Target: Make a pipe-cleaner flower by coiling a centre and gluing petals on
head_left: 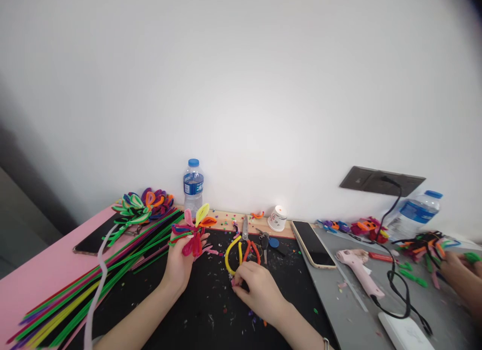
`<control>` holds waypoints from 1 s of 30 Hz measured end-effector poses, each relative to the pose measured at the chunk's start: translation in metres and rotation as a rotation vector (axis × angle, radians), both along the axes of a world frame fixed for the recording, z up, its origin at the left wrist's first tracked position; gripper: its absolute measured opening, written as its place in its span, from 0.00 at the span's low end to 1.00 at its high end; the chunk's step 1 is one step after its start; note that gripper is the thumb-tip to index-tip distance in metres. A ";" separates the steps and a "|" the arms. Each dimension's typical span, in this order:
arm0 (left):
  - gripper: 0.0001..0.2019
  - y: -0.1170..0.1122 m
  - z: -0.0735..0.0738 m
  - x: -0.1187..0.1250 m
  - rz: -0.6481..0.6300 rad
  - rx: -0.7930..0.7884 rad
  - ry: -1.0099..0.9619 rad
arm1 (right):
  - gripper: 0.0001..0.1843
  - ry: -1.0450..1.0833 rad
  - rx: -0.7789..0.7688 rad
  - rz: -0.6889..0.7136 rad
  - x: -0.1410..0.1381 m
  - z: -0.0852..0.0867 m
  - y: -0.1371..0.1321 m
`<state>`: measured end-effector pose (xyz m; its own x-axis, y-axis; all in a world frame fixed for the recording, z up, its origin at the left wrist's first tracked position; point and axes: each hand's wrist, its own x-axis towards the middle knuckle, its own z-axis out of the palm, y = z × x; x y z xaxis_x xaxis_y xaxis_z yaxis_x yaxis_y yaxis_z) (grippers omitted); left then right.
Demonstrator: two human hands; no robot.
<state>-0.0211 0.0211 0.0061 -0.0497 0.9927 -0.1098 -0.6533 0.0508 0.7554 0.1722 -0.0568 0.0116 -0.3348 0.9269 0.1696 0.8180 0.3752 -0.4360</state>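
Observation:
My left hand [179,263] is closed around a cluster of bent pipe-cleaner loops [194,230] in pink, yellow, orange, red and green, held upright over the black mat [203,310]. My right hand [256,288] rests on the mat with fingers curled and pinched on a small pink piece [234,281], just below a yellow pipe-cleaner loop [230,253] and orange-handled scissors [248,242].
Long pipe cleaners [94,284] lie fanned at left beside finished flowers [145,205] and a phone [94,239]. A water bottle [193,186], a small white cup [277,218], keys [267,241], another phone [312,243] and a pink glue gun [359,269] stand around. Another person's hands [461,277] work at right.

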 end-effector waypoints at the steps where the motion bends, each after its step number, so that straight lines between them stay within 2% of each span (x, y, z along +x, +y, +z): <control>1: 0.09 0.000 0.001 0.000 0.002 0.001 0.006 | 0.06 0.002 0.000 -0.003 0.000 0.000 0.000; 5: 0.08 -0.001 0.004 0.001 0.001 0.003 0.023 | 0.05 0.016 0.006 -0.012 -0.001 0.002 -0.001; 10: 0.08 -0.005 0.007 0.002 -0.043 -0.036 0.016 | 0.09 0.058 0.009 -0.047 0.001 0.007 -0.001; 15: 0.08 -0.009 0.007 0.004 -0.090 -0.055 0.016 | 0.03 0.019 0.017 -0.023 0.001 0.007 -0.001; 20: 0.09 -0.010 0.009 0.006 -0.089 -0.073 -0.005 | 0.09 -0.094 0.026 0.052 -0.001 0.004 -0.002; 25: 0.09 -0.010 0.008 0.005 -0.093 -0.064 -0.022 | 0.13 -0.088 0.021 0.043 -0.002 0.007 -0.004; 28: 0.09 -0.010 0.008 0.006 -0.092 -0.070 -0.017 | 0.09 -0.026 0.022 0.040 -0.001 0.011 -0.004; 30: 0.09 -0.011 0.009 0.007 -0.102 -0.085 -0.006 | 0.06 0.026 0.054 -0.014 0.003 0.014 -0.002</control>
<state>-0.0143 0.0098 0.0151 0.0515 0.9797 -0.1936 -0.6459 0.1805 0.7418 0.1751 -0.0588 0.0253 -0.3170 0.9207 0.2276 0.8119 0.3875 -0.4366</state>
